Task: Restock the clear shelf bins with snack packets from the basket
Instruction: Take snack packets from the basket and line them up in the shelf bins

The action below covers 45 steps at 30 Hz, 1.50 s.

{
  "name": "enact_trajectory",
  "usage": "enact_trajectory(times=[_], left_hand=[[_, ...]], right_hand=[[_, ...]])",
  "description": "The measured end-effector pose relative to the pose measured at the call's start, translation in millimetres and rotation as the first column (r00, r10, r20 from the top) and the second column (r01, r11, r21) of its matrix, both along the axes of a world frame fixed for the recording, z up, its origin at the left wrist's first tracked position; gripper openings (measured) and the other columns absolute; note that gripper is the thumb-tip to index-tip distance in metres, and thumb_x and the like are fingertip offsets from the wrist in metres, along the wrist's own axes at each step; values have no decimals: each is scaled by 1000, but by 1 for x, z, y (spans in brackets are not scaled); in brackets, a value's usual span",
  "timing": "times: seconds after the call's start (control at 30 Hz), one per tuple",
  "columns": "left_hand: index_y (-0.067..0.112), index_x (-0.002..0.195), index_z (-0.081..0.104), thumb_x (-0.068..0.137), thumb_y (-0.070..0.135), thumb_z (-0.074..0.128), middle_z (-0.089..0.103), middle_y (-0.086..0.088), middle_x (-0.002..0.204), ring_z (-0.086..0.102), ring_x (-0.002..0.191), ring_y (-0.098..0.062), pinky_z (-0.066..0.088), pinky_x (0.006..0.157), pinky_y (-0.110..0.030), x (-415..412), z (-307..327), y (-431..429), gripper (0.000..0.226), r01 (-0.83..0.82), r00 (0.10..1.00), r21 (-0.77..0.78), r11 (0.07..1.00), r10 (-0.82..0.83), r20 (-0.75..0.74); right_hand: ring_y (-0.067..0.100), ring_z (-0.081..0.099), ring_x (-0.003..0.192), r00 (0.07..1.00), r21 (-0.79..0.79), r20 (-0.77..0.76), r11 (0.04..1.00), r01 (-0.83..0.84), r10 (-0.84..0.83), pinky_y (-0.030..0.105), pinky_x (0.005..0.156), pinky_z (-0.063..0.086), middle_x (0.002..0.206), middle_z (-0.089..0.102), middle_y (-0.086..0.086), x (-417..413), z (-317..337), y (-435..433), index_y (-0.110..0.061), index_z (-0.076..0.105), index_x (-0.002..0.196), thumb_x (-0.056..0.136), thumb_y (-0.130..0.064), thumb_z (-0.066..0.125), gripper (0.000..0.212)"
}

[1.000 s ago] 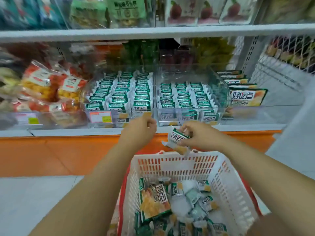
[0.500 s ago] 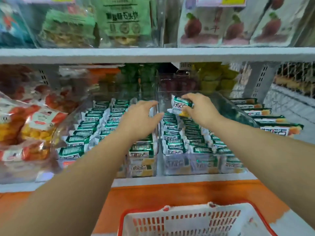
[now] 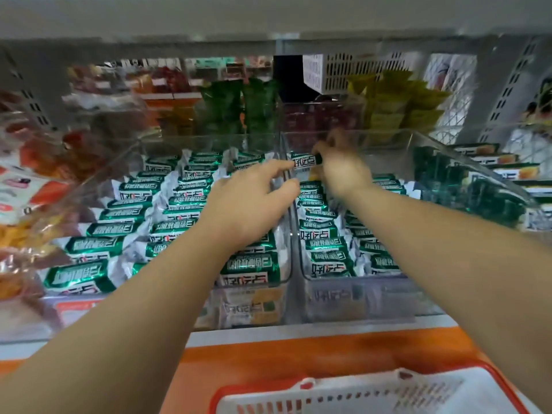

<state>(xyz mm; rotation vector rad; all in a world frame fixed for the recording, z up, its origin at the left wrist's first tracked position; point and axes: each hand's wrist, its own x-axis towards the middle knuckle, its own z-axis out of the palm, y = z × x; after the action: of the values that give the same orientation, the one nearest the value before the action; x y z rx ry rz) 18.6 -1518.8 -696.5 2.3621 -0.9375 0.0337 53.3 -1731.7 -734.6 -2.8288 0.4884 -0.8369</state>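
Pinching what, over there on the right?

One snack packet [image 3: 303, 164], nipped by its right-hand end in the right hand [image 3: 343, 171]. Curled tight on the wrapper, though too blurred to count the fingers in the grip.

Held where?

Up over the far end of the right clear bin [image 3: 358, 297], above the back of its left-most row, just beside the wall next to the left clear bin [image 3: 254, 306]. Not yet set down.

Lying which way?

Long axis crosswise, left to right, printed face toward the camera. Same lie as the rows of packets [image 3: 325, 243] below. Sticks out leftward from the grip, toward the other hand.

And the left hand [image 3: 251, 204]?

Nothing in it. Spread wide, thumb and forefinger well apart, hovering over the right-hand row of the left clear bin. Forefinger tip just beside the packet's free left end, possibly touching; hard to say.

Nearer that free end than the right hand, then?

Yes, by this view. Probably there to steady or guide that end down.

Next, then?

Likely lowering down and a little back, keeping the crosswise lie, slotting in behind the last packet of the row. Looks bare toward the back there, so room enough.

And the basket [image 3: 358, 395]?

Only its rim in view at the bottom edge, well apart from both hands. Contents hidden.
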Motion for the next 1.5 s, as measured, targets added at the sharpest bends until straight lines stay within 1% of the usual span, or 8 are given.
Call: enact_trajectory(times=[0.3,0.57,0.77,0.93,1.07,1.17,1.33,1.5], left_hand=[[46,139,35,97,49,31,52,6,136,50,118,-20,33,106,-44,-1,0,0,42,-9,1000,33,999,8,29],[40,142,35,98,44,35,46,5,142,51,116,-20,34,107,-46,-12,8,-1,44,-40,999,59,997,40,4],[26,124,57,95,20,47,57,9,126,59,83,-10,47,82,-31,-76,3,6,31,-61,970,-291,955,125,207],[14,105,62,89,18,40,62,5,93,54,87,-9,50,74,-34,-147,-43,8,27,33,937,-570,821,173,303],[15,103,63,88,19,39,64,0,93,54,84,-14,46,68,-32,-195,-112,13,29,-73,964,-489,869,188,189],[14,106,65,88,16,42,64,-1,101,60,87,-21,51,71,-40,-221,-169,25,29,-200,978,-342,918,206,-17],[23,120,58,90,16,48,55,3,127,58,104,-23,51,84,-41,-232,-249,48,32,-239,940,69,969,249,-233],[35,146,23,97,39,40,12,6,156,13,144,-24,18,117,-46,-228,-291,58,52,-106,868,449,887,303,-393]], right_hand=[[37,29,138,946,-15,-296,990,-141,130,38,104,41,159,3,9,-12,-7,-1,-22,43,141,78,19,48,75],[32,6,144,874,-9,-473,991,-132,112,49,115,18,160,-3,1,-47,19,14,-40,21,147,87,-1,48,76],[22,41,123,950,76,-115,956,-284,291,40,103,34,127,59,-1,-143,35,51,-22,63,120,91,-8,49,35],[13,55,79,872,98,373,921,-377,317,28,75,43,83,68,-1,-240,4,86,-13,69,91,85,-17,54,17],[17,57,75,929,204,274,929,-308,248,28,72,46,78,66,3,-292,-62,90,-9,69,87,85,-17,57,14],[21,61,81,985,384,-81,917,-110,152,37,73,52,87,68,3,-319,-120,76,-10,69,94,89,-12,59,11],[17,53,79,793,491,-588,850,192,160,26,71,40,91,62,1,-346,-212,51,-8,63,94,93,-12,51,12],[27,58,95,660,521,-717,802,292,225,31,75,45,109,62,11,-343,-289,50,-12,62,108,90,-24,56,22]])
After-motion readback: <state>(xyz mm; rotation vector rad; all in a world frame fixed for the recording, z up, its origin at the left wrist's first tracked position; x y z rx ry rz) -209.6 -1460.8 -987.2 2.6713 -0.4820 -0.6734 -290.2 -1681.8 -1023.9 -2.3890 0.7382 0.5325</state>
